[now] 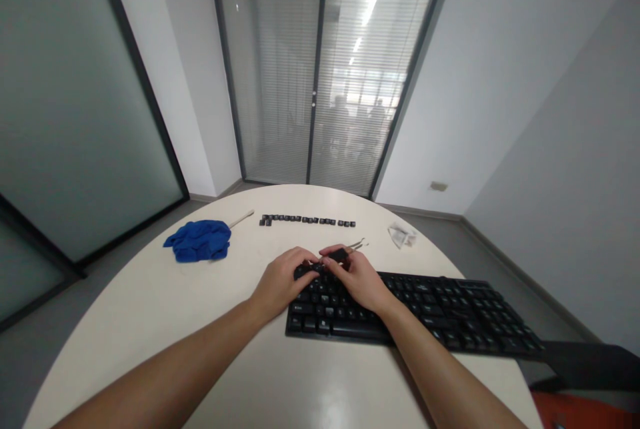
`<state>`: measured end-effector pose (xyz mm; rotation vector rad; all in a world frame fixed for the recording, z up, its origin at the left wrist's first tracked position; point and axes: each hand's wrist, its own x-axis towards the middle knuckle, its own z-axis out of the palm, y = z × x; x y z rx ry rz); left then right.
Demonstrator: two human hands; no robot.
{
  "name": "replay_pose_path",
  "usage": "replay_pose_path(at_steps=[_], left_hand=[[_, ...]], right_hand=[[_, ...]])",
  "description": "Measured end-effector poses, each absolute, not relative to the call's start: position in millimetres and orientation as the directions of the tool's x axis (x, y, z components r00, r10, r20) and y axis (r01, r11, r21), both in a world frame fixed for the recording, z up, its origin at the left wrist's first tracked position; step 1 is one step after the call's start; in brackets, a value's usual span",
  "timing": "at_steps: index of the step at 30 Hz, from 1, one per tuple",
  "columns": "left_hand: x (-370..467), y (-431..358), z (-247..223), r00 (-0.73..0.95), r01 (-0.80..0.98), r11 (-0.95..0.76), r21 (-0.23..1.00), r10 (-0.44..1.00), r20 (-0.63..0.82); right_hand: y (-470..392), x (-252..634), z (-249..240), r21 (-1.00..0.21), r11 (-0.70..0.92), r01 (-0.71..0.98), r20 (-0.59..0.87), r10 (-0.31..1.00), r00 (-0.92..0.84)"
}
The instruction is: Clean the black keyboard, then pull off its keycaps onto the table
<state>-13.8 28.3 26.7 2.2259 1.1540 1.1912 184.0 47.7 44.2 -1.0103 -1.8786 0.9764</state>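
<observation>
A black keyboard (425, 309) lies on the round table, slightly askew. Over its upper left corner, my left hand (287, 279) has its fingers curled and its thumb on the keys, gripping that corner. My right hand (357, 275) is closed around a keycap puller (340, 255) with a dark body and thin metal wires pointing away from me. Its working end by my left fingertips is mostly hidden by the fingers. Beyond the hands, a row of loose black keycaps (310, 220) lies on the table, with a short second row at its left end.
A crumpled blue cloth (200, 241) lies on the left of the white table (200, 322), with a pale-handled brush or stick (242, 219) beside it. Small clear packets (402, 235) rest at the far right. A black chair part (590, 363) is near the right edge.
</observation>
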Motion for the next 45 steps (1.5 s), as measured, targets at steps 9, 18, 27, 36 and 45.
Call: replay_pose_path(at_steps=[9, 18, 27, 36, 45], left_hand=[[-12, 27, 29, 0.331, 0.494, -0.644, 0.584, 0.761, 0.559], [-13, 26, 27, 0.356, 0.498, -0.654, 0.569, 0.753, 0.554], [-11, 27, 28, 0.339, 0.453, -0.672, 0.586, 0.737, 0.584], [-18, 39, 22, 0.080, 0.569, -0.472, 0.674, 0.847, 0.526], [-29, 44, 21, -0.015, 0.713, -0.234, 0.661, 0.938, 0.348]], right_hand=[[48, 185, 45, -0.890, 0.372, 0.263, 0.263, 0.892, -0.369], [48, 184, 45, -0.916, 0.346, 0.203, 0.256, 0.893, -0.371], [50, 183, 44, -0.941, 0.294, 0.166, 0.221, 0.909, -0.353], [51, 184, 43, -0.953, 0.254, 0.163, 0.190, 0.925, -0.329], [51, 183, 44, -0.956, 0.256, 0.144, 0.193, 0.917, -0.350]])
